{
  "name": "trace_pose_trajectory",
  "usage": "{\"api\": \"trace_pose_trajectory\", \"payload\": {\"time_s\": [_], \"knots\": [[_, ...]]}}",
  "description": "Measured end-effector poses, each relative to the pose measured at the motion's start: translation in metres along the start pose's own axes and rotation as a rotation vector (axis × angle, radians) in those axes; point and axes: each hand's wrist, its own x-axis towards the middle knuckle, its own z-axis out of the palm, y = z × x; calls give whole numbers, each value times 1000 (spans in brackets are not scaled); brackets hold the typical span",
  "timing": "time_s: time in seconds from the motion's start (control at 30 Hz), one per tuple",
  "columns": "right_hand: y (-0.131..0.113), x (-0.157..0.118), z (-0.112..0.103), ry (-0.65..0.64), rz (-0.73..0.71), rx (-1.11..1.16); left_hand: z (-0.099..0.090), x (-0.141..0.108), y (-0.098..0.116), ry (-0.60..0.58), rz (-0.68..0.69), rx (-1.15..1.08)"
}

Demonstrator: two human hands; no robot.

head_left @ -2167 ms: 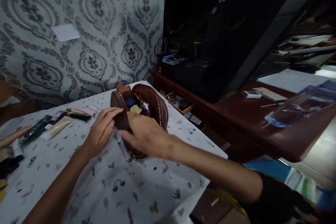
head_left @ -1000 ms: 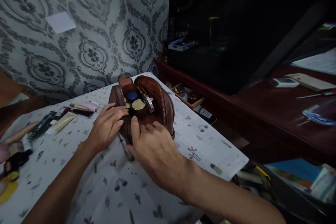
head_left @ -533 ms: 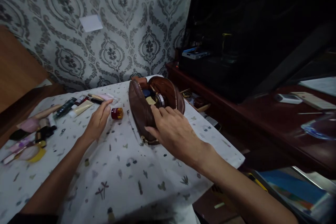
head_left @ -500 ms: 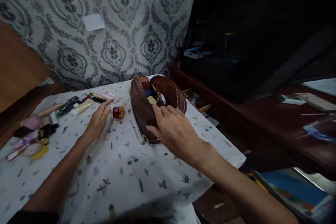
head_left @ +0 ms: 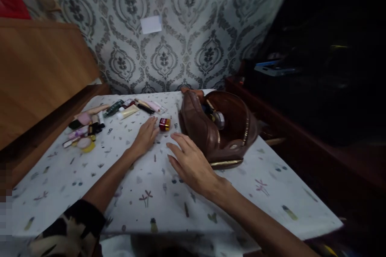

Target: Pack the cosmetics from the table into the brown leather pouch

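Observation:
My left hand (head_left: 146,135) rests low over the table, fingers stretched out, its tips close beside a small red jar with a gold lid (head_left: 164,124). Whether the fingertips touch the jar I cannot tell. To the right of the jar, my right hand (head_left: 190,163) is raised with its fingers spread and nothing in them. Just beyond it stands a brown leather bag (head_left: 196,120), unzipped and gaping. Inside the bag lies a round container (head_left: 219,120) among other items partly hidden by the bag's wall.
Tubes and small cosmetics (head_left: 128,111) lie at the back left, with a pile of more cosmetics (head_left: 86,130) nearer. A patterned white cloth (head_left: 169,209) covers the table. A wooden panel (head_left: 45,60) stands left; dark furniture (head_left: 301,140) borders the right.
My right hand has come off the bag and moved left toward the red jar. The bag's opening looks wider. The view has swung left; the jar stays beside my left hand.

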Motion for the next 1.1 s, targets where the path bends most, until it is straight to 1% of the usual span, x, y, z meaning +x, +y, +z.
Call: {"api": "trace_pose_trajectory", "payload": {"time_s": [0.07,0.17,0.27,0.33,0.4,0.47,0.53,0.6,0.67,0.73,0.83,0.9,0.97,1.03,1.1], "knots": [[-2,6,21,-124,27,71,-10,1,-10,20,-23,80],[-2,17,49,-291,99,171,-30,-1,-35,95,-152,190],[-1,27,70,-385,134,245,-44,-9,-65,156,-263,247],[1,31,79,-386,138,256,-48,-15,-81,167,-300,256],[3,32,87,-340,139,258,-49,-18,-93,171,-327,263],[6,30,93,-283,136,282,-51,-20,-99,174,-352,271],[9,27,97,-232,132,330,-53,-21,-100,174,-373,281],[12,24,99,-196,131,386,-56,-22,-96,174,-373,290],[13,22,101,-170,136,429,-57,-20,-84,171,-332,286],[14,22,102,-152,149,454,-53,-15,-67,155,-249,263],[15,22,102,-112,198,478,-39,-1,-34,104,-96,208],[15,23,102,-82,258,491,-25,12,-15,59,6,169],[17,23,102,-62,341,493,-11,24,-1,4,90,135],[19,23,100,-31,445,493,-1,33,8,-50,144,111],[20,22,98,22,557,504,3,36,12,-80,166,95]]}}
